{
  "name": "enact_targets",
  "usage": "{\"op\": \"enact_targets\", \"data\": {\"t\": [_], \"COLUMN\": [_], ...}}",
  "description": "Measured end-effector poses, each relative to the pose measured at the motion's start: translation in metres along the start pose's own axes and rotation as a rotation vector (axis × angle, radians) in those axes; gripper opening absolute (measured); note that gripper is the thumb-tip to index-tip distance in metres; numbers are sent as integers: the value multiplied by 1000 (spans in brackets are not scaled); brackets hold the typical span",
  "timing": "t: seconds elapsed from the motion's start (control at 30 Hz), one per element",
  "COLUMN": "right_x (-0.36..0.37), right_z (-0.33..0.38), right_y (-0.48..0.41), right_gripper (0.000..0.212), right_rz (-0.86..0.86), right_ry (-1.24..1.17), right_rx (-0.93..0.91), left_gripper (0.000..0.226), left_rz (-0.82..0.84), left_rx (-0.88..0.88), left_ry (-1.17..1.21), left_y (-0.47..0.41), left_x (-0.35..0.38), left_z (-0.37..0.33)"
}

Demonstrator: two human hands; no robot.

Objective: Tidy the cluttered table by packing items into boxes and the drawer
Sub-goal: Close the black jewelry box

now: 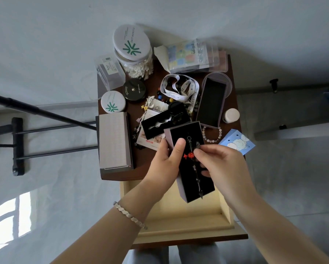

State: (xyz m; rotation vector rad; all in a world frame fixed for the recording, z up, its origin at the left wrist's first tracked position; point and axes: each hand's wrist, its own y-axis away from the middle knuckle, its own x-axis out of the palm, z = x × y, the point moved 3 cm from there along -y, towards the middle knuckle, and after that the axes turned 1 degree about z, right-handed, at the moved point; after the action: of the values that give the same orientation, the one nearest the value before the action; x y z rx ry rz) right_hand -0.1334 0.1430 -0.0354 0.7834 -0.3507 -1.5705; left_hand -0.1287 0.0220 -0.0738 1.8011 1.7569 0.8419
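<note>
My left hand grips a long grey box with a black lining by its left side, thumb on the lining, above the open cream drawer. A dark metal hairpin with red ornaments lies lengthwise in the box. My right hand pinches the hairpin near its red ornament. A second open box and a closed grey box sit on the dark wooden table.
The table holds a cotton-swab jar, two round tins, a white lanyard, a bead bracelet, a black insert with jewellery, a blue carton, a small white jar and clear packets.
</note>
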Motion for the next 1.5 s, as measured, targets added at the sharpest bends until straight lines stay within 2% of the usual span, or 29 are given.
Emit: {"op": "enact_targets", "data": {"t": [0.13,0.33,0.4,0.5,0.63,0.87,1.0,1.13,1.2,1.27,1.37,1.4,1.5], "right_x": [3,5,5,6,5,3,8,7,1,-3,2,3,7], "right_z": [1,2,2,2,0,-2,1,-1,-4,-10,-15,-16,-20], "right_y": [-1,-2,-2,-3,-7,-12,-7,-4,-6,-13,-19,-20,-21], "right_gripper": [14,6,2,9,12,13,15,5,15,31,23,18,13], "right_rz": [-48,-79,-36,7,8,10,-38,-140,-216,-123,236,264,200], "right_ry": [-95,-120,-219,-406,-360,-336,-242,116,295,234,-82,-96,-81], "right_rx": [-11,-66,3,175,220,225,64,-230,-319,-229,-4,-7,-69], "left_gripper": [38,41,43,42,46,35,36,20,17,17,23,26,26], "left_rz": [28,93,98,100,94,65,70,80,99,128,147,152,157], "left_rx": [16,40,39,47,49,69,71,44,11,-8,-5,1,43], "left_ry": [-21,-75,-73,-74,-72,-116,-100,-80,-36,31,64,50,-20], "left_y": [0,3,3,4,4,2,2,1,2,3,4,4,4], "left_x": [-4,-7,-8,-9,-10,-8,-6,-9,-11,-12,-12,-12,-12], "left_z": [-1,-4,-3,0,4,-1,-3,-1,0,1,2,2,0]}}
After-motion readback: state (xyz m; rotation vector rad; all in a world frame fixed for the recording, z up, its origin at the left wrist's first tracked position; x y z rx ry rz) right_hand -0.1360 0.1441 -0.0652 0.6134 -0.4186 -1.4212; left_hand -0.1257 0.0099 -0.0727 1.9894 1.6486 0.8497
